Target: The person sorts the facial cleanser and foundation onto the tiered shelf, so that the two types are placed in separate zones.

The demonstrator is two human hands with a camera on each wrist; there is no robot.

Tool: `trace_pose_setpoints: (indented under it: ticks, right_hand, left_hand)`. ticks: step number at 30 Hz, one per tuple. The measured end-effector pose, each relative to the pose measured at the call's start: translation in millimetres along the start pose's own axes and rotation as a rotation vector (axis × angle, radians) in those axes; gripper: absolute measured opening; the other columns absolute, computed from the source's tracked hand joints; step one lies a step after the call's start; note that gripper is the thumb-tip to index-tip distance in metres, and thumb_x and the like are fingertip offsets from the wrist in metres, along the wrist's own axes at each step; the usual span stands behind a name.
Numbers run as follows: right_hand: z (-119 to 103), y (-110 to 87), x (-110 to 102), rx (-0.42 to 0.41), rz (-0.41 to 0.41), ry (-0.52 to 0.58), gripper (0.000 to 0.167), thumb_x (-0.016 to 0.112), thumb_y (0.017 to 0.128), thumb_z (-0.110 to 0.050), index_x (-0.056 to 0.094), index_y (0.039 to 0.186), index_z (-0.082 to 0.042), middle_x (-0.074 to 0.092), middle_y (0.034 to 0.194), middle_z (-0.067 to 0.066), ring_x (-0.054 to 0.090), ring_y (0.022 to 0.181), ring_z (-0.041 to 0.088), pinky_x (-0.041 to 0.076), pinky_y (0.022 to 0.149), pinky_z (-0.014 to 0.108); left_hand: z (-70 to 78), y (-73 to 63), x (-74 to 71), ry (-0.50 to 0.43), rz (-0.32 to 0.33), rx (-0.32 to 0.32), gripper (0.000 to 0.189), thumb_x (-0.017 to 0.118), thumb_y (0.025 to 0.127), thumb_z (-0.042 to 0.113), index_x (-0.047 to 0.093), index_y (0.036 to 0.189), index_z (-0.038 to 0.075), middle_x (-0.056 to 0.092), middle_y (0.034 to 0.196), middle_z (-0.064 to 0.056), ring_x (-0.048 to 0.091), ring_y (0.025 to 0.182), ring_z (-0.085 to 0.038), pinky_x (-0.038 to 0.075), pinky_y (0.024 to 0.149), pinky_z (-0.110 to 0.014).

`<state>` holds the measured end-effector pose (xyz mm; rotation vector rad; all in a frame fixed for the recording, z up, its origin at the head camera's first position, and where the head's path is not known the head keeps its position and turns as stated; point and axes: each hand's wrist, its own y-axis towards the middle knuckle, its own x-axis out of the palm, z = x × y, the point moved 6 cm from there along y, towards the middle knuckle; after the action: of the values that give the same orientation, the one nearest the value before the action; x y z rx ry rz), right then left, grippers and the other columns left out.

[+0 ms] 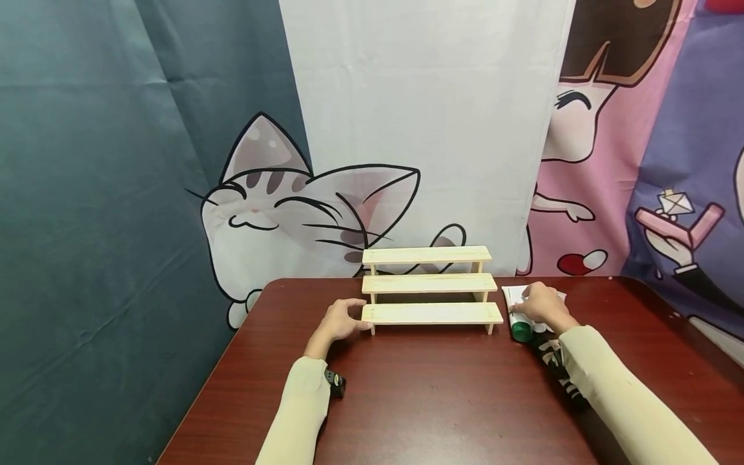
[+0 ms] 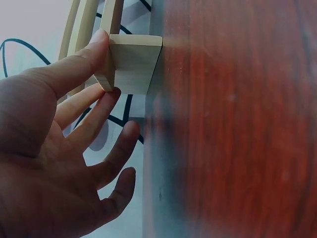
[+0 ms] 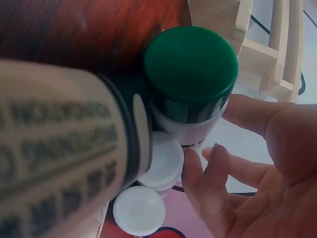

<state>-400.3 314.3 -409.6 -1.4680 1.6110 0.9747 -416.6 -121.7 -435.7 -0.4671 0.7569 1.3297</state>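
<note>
A three-tier wooden display shelf (image 1: 430, 312) stands at the back of the table. My left hand (image 1: 340, 320) pinches the left end of its lowest tier, thumb (image 2: 89, 54) on one face and fingertips (image 2: 111, 96) on the other; the ring and little fingers stick out free. To the right of the shelf, my right hand (image 1: 545, 305) holds a white bottle with a green cap (image 3: 190, 64), thumb on one side and fingers on the other. Two small white-capped containers (image 3: 138, 210) stand beside those fingers. A pale bottle with black lettering (image 3: 54, 148) looms close to the right wrist camera.
The dark red wooden table (image 1: 430, 400) reaches to a printed cloth backdrop (image 1: 430, 129) with cartoon figures. Under the right forearm lie black-and-white printed items (image 1: 560, 371), partly hidden by the sleeve. A black wrist device (image 1: 336, 383) sits at the left cuff.
</note>
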Motion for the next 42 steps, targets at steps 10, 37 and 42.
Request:
trace_pose_setpoints:
  ticks: [10,37,42]
  right_hand:
    - [0,4.2,5,0.010,-0.034,-0.017,0.050,0.080,0.078,-0.033,0.067,0.102,0.009,0.066,0.092,0.022,0.054,0.077,0.033,0.045,0.059,0.039]
    - [-8,-2.6,7,-0.080,0.044,0.044,0.058,0.072,0.080,-0.017,0.053,0.124,0.015,0.062,0.100,0.027,0.057,0.079,0.033,0.046,0.064,0.039]
    - [-12,-5.5,-1,-0.116,0.101,0.101,0.063,0.073,0.080,-0.016,0.049,0.132,0.012,0.064,0.105,0.033,0.062,0.085,0.038,0.048,0.064,0.041]
  left_hand:
    - [-2.1,0.7,0.2,-0.007,-0.001,-0.017,0.058,0.088,0.076,0.024,0.067,0.128,0.009,0.059,0.135,-0.019,0.050,0.129,-0.038,0.042,0.102,-0.053]
    - [-6.6,1.2,2.8,0.097,0.007,-0.126,0.057,0.088,0.074,0.036,0.070,0.127,0.027,0.059,0.137,-0.013,0.052,0.127,-0.037,0.042,0.092,-0.060]
    - [-6.5,0.8,-0.2,0.094,0.019,-0.128,0.057,0.088,0.074,0.035,0.070,0.127,0.027,0.059,0.137,-0.013,0.052,0.126,-0.037,0.042,0.093,-0.060]
